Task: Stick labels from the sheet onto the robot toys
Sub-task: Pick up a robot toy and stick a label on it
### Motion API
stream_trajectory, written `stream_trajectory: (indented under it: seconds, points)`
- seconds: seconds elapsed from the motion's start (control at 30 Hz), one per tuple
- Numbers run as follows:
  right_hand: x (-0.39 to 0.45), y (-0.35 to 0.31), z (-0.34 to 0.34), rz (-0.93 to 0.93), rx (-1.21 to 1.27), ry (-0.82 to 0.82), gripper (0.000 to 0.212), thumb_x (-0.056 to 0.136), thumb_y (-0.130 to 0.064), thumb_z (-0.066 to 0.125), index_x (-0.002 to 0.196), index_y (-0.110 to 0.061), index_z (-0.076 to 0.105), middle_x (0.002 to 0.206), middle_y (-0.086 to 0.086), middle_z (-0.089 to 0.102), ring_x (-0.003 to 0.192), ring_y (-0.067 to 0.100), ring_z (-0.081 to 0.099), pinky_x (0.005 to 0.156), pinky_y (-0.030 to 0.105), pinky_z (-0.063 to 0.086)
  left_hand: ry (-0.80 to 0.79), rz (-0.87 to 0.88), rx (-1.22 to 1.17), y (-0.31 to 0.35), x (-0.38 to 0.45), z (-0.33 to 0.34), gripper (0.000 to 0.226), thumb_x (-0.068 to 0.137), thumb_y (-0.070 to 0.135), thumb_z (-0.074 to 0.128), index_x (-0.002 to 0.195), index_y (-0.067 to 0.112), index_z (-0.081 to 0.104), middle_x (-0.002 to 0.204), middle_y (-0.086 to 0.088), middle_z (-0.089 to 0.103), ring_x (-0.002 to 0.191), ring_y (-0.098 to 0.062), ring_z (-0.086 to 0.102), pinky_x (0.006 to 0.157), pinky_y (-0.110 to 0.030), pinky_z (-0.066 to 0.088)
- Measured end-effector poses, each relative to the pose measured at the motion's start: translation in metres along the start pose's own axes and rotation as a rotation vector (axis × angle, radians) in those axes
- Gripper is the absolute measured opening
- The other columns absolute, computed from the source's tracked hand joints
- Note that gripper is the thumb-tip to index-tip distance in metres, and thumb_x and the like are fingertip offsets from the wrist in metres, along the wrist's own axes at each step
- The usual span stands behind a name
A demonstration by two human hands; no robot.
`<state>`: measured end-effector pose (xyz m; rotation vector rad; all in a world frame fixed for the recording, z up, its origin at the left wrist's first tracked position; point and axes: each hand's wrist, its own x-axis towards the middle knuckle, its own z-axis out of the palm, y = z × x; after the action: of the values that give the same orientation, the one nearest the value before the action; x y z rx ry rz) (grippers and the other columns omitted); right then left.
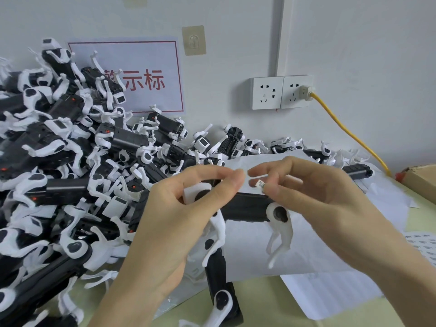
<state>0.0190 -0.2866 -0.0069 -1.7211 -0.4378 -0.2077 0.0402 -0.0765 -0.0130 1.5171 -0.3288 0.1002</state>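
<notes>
A black-and-white robot toy [247, 206] is held level above the table, legs hanging down. My left hand [179, 213] grips its left end, fingers curled round the white hip part. My right hand [313, 192] is at the toy's right end and pinches a small white printed label [260, 184] between thumb and fingers, just above the black body. A label sheet [422, 244] with rows of small labels lies at the right edge. Plain white backing paper [330, 251] lies under the toy.
A big heap of the same robot toys [70, 166] fills the left side up to the wall. Another toy [221, 300] lies near the front. A wall socket [280, 92] with a yellow cable [354, 138] and a cardboard box [420, 180] are on the right.
</notes>
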Motion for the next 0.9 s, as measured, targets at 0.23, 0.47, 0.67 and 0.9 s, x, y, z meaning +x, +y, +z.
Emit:
stream_trajectory:
  seconds: [0.23, 0.47, 0.67, 0.9]
  points:
    - [-0.002, -0.004, -0.016, 0.018, -0.055, -0.114, 0.012, 0.087, -0.027, 0.073, 0.081, -0.016, 0.073, 0.125, 0.0, 0.074, 0.121, 0.019, 0.069, 0.101, 0.037, 0.054, 0.001, 0.05, 0.006, 0.004, 0.001, -0.004, 0.046, 0.065, 0.061, 0.079, 0.091, 0.024, 0.082, 0.094, -0.013, 0.076, 0.081, -0.031, 0.061, 0.075, -0.039, 0.042]
    - [-0.002, -0.007, -0.008, 0.124, -0.049, -0.279, 0.013, 0.09, -0.022, 0.071, 0.086, -0.01, 0.07, 0.122, 0.0, 0.074, 0.107, 0.029, 0.075, 0.09, 0.03, 0.057, 0.0, 0.092, 0.116, 0.0, 0.001, 0.002, 0.055, 0.084, 0.056, 0.07, 0.08, 0.001, 0.066, 0.065, -0.001, 0.071, 0.083, -0.045, 0.065, 0.093, -0.016, 0.051]
    - [0.0, 0.004, 0.001, 0.053, -0.089, -0.172, 0.01, 0.093, -0.023, 0.064, 0.087, -0.015, 0.066, 0.119, 0.014, 0.071, 0.112, 0.028, 0.07, 0.101, 0.046, 0.051, 0.062, 0.083, 0.23, -0.007, 0.0, 0.003, 0.046, 0.079, 0.062, 0.073, 0.076, 0.02, 0.058, 0.054, 0.005, 0.052, 0.046, -0.008, 0.048, 0.067, -0.04, 0.049]
    - [0.003, 0.015, 0.01, -0.059, -0.108, -0.093, 0.009, 0.099, -0.025, 0.058, 0.096, -0.017, 0.061, 0.113, 0.021, 0.065, 0.103, 0.047, 0.059, 0.084, 0.057, 0.055, -0.087, -0.016, 0.198, -0.002, 0.002, -0.008, 0.039, 0.068, 0.048, 0.081, 0.095, 0.028, 0.061, 0.083, -0.013, 0.07, 0.07, -0.028, 0.068, 0.067, -0.037, 0.055]
